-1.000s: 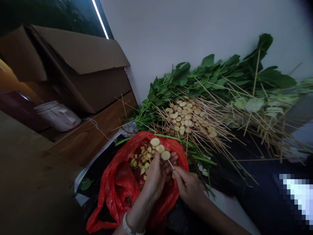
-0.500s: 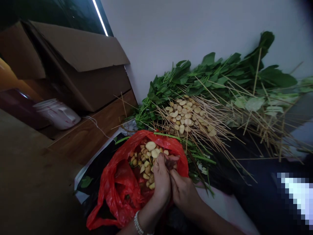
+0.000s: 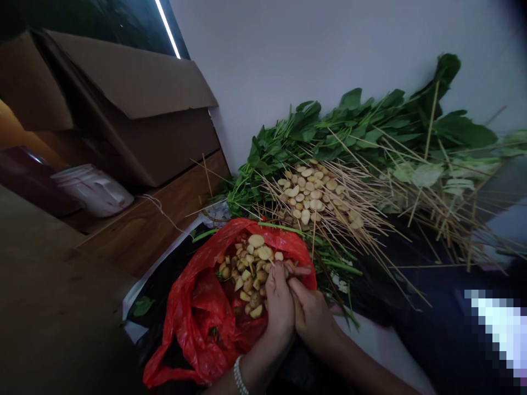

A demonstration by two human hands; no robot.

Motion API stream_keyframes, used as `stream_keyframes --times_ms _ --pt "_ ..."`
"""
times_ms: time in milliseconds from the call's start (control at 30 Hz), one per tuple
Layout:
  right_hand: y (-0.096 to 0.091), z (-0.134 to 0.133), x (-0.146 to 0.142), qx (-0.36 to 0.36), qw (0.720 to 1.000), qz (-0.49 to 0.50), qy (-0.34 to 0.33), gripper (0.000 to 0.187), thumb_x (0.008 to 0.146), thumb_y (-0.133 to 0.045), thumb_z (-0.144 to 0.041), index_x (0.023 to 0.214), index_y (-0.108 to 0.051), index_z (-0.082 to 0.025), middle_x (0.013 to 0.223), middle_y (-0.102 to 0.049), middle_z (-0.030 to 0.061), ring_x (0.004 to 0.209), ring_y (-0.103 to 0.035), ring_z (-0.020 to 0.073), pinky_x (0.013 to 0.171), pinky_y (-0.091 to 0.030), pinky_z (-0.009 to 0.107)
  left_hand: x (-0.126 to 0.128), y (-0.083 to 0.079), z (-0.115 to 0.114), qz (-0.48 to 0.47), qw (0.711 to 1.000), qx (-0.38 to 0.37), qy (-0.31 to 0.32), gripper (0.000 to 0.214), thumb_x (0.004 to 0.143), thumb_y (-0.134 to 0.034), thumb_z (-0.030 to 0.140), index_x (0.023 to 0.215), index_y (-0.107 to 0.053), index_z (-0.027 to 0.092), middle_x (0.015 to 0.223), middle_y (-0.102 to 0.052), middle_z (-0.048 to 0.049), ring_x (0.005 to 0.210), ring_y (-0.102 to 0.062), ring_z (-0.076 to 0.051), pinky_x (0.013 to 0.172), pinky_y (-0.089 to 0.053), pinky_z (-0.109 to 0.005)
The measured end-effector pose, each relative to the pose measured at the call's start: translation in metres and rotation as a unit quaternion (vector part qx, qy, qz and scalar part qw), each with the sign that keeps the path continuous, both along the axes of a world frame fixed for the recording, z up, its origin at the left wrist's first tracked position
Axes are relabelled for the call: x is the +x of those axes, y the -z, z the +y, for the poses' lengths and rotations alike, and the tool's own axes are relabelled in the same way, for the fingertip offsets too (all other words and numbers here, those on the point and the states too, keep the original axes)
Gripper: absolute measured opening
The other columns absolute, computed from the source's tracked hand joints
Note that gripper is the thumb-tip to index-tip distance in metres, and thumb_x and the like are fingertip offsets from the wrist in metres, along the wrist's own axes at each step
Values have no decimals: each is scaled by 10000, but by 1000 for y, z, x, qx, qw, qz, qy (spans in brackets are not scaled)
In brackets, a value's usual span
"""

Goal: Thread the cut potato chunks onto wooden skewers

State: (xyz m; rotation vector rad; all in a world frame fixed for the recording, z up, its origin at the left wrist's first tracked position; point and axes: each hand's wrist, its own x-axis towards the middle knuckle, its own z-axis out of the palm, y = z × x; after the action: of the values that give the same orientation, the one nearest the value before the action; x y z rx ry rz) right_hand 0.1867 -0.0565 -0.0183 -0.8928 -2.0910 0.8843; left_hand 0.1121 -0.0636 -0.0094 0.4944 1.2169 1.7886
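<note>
**Both hands at the mouth of the red bag**

A cardboard box (image 3: pixel 135 104) stands at far left, a white tub (image 3: pixel 93 189) below it. The red plastic bag (image 3: pixel 197 318) lies open, full of pale vegetable slices (image 3: pixel 247 269). The left hand (image 3: pixel 279 304) and right hand (image 3: pixel 313 315) press together over the bag's right edge, fingers pinched on something small; what they grip I cannot tell. Beyond lie skewered slices (image 3: pixel 317 195) on bamboo sticks (image 3: pixel 391 219) and leafy greens (image 3: pixel 370 123).
</note>
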Motion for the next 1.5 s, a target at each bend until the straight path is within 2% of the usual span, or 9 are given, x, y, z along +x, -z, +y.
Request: stream_keyframes --times_ms 233,400,567,767,900,1033,1167,1333,1500 --pt "-2 2 5 20 999 -21 16 291 968 -273 -224 853 -539 -203 691 -639 47 619 -641 183 575 -396 251 -25 -11 7 -60 996 18 64 429 852 -508 579 1044 -640 219 1013 -730 -117 994 -666 -258 875 -490 -384" --pt "0 -6 5 61 997 -44 12 266 975 -306 -221 819 -521 -207 625 -601 2 524 -587 139 537 -337 240 -45 -23 17 -55 998 31 0 340 835 -579 517 894 -617 185 901 -741 -90 950 -688 -251 896 -493 -397" --pt "3 -11 -1 92 994 -54 17 264 959 -307 -191 796 -514 -204 569 -598 -1 480 -596 140 493 -298 255 -37 -26 16 -23 999 16 -34 259 836 -580 466 755 -561 221 767 -743 -47 826 -713 -247 835 -522 -407" --pt "5 -8 -3 64 997 -33 6 257 944 -271 -166 903 -525 -184 691 -649 45 553 -643 159 512 -357 251 -23 -13 7 10 1000 -2 22 302 831 -564 492 721 -542 212 806 -754 -75 842 -709 -258 783 -544 -393" --pt "4 -4 1 56 998 -36 12 256 962 -277 -198 859 -510 -205 658 -620 23 567 -632 162 526 -360 252 -29 -11 6 -60 995 33 73 363 848 -532 550 903 -602 199 942 -752 -104 963 -691 -255 877 -515 -395" --pt "4 -4 4 76 995 -51 26 258 977 -303 -211 809 -499 -211 626 -608 2 541 -613 142 520 -327 249 -49 -31 13 -120 989 55 61 576 865 -387 660 1131 -578 186 1021 -731 -134 1022 -675 -260 907 -506 -411" --pt "7 -8 3 131 988 -76 21 249 975 -315 -179 833 -519 -195 620 -618 1 515 -606 127 515 -305 249 -60 -47 21 -124 992 35 5 417 881 -487 551 948 -612 159 944 -740 -131 977 -695 -252 906 -508 -394" --pt "9 -14 2 148 985 -84 5 257 965 -290 -141 854 -517 -188 608 -615 8 519 -621 150 502 -302 269 -51 -41 25 -92 994 19 -59 284 855 -565 426 693 -528 195 735 -738 -59 908 -714 -238 877 -519 -385" --pt "4 -14 3 101 994 -43 -17 255 968 -285 -169 830 -496 -202 594 -585 -6 501 -591 139 491 -321 257 -50 -43 21 -99 994 42 -29 298 858 -551 432 671 -512 204 780 -746 -49 922 -708 -227 877 -518 -375"
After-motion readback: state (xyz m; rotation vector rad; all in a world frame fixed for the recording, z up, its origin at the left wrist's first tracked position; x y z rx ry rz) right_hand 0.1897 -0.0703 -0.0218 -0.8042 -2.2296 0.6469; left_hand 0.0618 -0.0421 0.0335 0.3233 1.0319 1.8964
